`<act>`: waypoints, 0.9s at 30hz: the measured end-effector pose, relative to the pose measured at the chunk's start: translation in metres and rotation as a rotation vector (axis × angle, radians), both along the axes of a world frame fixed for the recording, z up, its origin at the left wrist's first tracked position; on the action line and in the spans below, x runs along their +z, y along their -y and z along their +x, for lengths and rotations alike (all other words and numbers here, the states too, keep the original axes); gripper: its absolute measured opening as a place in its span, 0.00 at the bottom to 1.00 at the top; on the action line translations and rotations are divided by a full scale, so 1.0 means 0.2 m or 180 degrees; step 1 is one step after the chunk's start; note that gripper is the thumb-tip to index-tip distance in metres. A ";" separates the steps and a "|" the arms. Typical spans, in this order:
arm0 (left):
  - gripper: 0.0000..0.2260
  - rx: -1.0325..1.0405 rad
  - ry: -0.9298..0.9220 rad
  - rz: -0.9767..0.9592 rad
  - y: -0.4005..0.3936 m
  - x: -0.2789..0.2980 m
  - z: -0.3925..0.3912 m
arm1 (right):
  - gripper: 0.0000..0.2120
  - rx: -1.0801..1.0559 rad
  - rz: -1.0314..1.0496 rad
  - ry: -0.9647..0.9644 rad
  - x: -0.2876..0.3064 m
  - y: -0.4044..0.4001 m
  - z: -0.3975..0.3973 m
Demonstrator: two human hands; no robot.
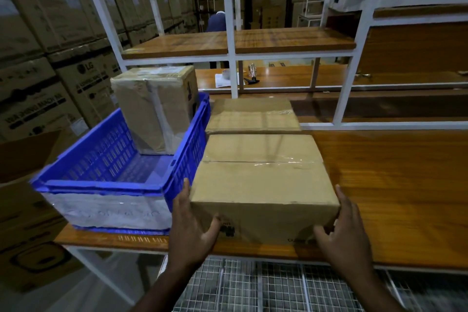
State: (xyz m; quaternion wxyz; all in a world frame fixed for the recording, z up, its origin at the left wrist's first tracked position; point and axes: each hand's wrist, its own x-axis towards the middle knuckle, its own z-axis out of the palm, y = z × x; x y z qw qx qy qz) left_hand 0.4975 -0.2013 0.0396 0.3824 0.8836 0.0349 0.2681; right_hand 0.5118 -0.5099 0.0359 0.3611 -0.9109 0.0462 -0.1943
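The person reaches both bare forearms forward from the lower edge of the view to a brown rectangular cardboard box sealed with clear tape (pixel 263 180), which sits on the glossy orange-brown wooden tabletop (pixel 395 195) close to its near edge. The left hand (pixel 192 225) clasps the box's near left corner: its fingers lie extended along the left side, squeezed in beside the blue perforated plastic crate (pixel 101 186), while the thumb bends across the front face. The right hand (pixel 347 230) grips the near right corner in a mirrored pose, one finger running up the right side and the thumb and remaining fingers curled onto the front face. Both wrists angle inward toward the box. Just behind it, touching or nearly so, lies a second flat taped cardboard box (pixel 253 115). A taller upright cardboard box wrapped in clear film (pixel 154 109) stands in the crate's far end. A white metal shelf frame (pixel 231 33) rises at the table's back.
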 end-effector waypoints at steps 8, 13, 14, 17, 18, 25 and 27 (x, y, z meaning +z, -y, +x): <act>0.31 -0.0257 0.0344 0.1133 0.03 0.19 0.07 | 0.32 0.0495 -0.0645 0.0887 0.16 -0.09 0.07; 0.36 -0.0847 -0.0116 0.1623 0.12 0.31 0.20 | 0.29 0.0558 -0.1709 0.0465 0.29 -0.18 0.18; 0.38 -0.0962 -0.0319 0.1712 0.14 0.31 0.23 | 0.29 0.0585 -0.1870 0.0330 0.31 -0.20 0.20; 0.40 -0.1111 -0.0816 0.2158 0.16 0.30 0.26 | 0.30 0.0860 -0.1952 -0.0115 0.33 -0.25 0.25; 0.41 -0.1105 -0.0872 0.2231 0.16 0.30 0.27 | 0.30 0.0907 -0.1969 -0.0170 0.33 -0.26 0.26; 0.39 -0.1145 -0.0968 0.2169 0.17 0.34 0.27 | 0.26 0.0731 -0.1984 -0.0079 0.33 -0.29 0.26; 0.35 -0.1086 -0.0860 0.2162 0.18 0.36 0.29 | 0.19 0.0540 -0.1894 -0.0021 0.36 -0.33 0.29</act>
